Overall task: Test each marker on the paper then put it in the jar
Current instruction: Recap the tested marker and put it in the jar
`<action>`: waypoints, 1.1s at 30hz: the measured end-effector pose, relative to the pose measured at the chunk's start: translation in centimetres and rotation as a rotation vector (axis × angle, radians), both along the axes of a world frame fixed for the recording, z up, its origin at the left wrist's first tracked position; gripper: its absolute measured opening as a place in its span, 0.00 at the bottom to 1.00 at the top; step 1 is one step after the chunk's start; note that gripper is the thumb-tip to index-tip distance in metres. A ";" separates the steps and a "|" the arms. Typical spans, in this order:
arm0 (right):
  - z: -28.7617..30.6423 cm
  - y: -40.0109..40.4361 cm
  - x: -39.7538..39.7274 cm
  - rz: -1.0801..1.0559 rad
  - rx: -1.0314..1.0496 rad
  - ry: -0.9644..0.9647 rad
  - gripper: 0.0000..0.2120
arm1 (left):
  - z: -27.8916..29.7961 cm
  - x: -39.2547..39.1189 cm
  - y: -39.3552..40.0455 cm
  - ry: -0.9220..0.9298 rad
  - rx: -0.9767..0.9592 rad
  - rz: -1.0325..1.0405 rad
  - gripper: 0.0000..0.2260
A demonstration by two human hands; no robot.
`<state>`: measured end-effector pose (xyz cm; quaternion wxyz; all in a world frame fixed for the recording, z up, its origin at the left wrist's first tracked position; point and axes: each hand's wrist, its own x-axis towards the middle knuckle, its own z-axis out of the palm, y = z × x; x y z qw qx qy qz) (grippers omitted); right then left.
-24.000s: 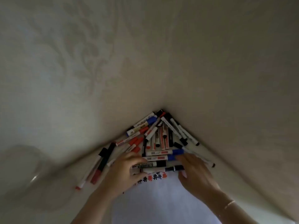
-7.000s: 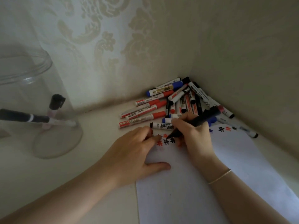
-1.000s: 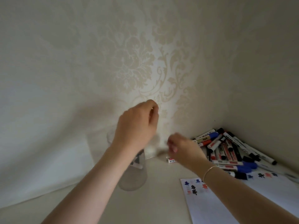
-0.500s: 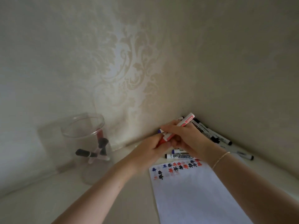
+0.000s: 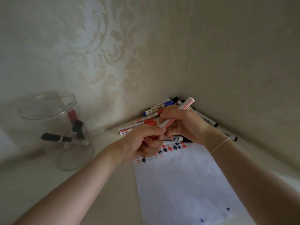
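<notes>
My right hand grips a white marker with red print above the top edge of the paper, its back end pointing up and right. My left hand has its fingers curled and pinches the marker's lower end, which is hidden in the fingers. The paper has small red, black and blue test marks along its top. A clear jar stands at the left with three markers inside. A pile of markers lies in the corner behind my hands.
Two patterned walls meet right behind the marker pile and close off the back and right. The jar stands on the pale tabletop near the left wall. A few blue marks sit near the paper's lower edge.
One second ago my left hand was over the jar. Since then both hands came to the corner and took hold of a red-printed marker, and the view has tilted down.
</notes>
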<state>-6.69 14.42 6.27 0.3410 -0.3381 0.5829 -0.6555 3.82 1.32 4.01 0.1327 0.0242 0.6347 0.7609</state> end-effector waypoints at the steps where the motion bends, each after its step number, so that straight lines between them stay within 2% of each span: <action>1: 0.0 0.0 -0.1 0.005 0.002 0.008 0.08 | -0.1 -0.2 -0.1 -0.019 0.027 -0.010 0.12; 3: 0.3 0.2 -0.3 0.031 0.004 0.002 0.09 | -0.7 -0.3 -0.6 -0.072 0.118 -0.068 0.10; 5: 0.8 1.0 -1.6 -0.023 -0.047 -0.068 0.13 | -1.4 0.2 -1.8 -0.119 0.304 -0.109 0.10; 6: 1.1 1.7 -2.5 -0.106 -0.097 -0.121 0.17 | -1.8 0.6 -2.6 -0.121 0.337 -0.063 0.11; 7: 1.3 2.5 -3.5 -0.207 -0.151 -0.163 0.20 | -2.2 1.0 -3.2 -0.114 0.274 0.046 0.11; 9: 1.0 3.3 -4.8 -0.354 -0.217 -0.169 0.21 | -3.4 1.5 -4.0 -0.053 -0.082 0.305 0.10; 11: -0.1 2.9 -4.8 -0.387 -0.181 -0.118 0.14 | -4.5 1.4 -3.9 0.068 -0.506 0.421 0.11; 16: -3.2 0.7 -2.7 -0.329 -0.064 -0.142 0.03 | -6.6 0.5 -4.2 0.394 -1.280 0.443 0.19; 18: -3.9 0.2 -2.1 -0.342 -0.017 -0.106 0.05 | -6.9 0.6 -4.6 0.456 -1.453 0.452 0.22; 21: -5.0 -0.3 -1.6 -0.413 0.029 -0.087 0.10 | -7.0 0.9 -4.7 0.460 -1.524 0.500 0.23; 24: -5.6 -0.3 -1.3 -0.455 0.060 -0.121 0.07 | -6.4 1.4 -3.8 0.532 -1.503 0.516 0.23; 26: -6.0 -0.2 -1.1 -0.413 0.076 -0.151 0.04 | -6.1 2.1 -2.5 0.572 -1.435 0.378 0.22; 29: -6.7 -0.1 -0.9 -0.359 0.137 -0.061 0.05 | -6.3 3.4 -0.9 0.437 -1.337 0.110 0.26; 33: -7.2 -0.2 -0.3 -0.429 0.088 -0.025 0.11 | -7.0 3.6 -0.6 0.383 -1.442 0.027 0.34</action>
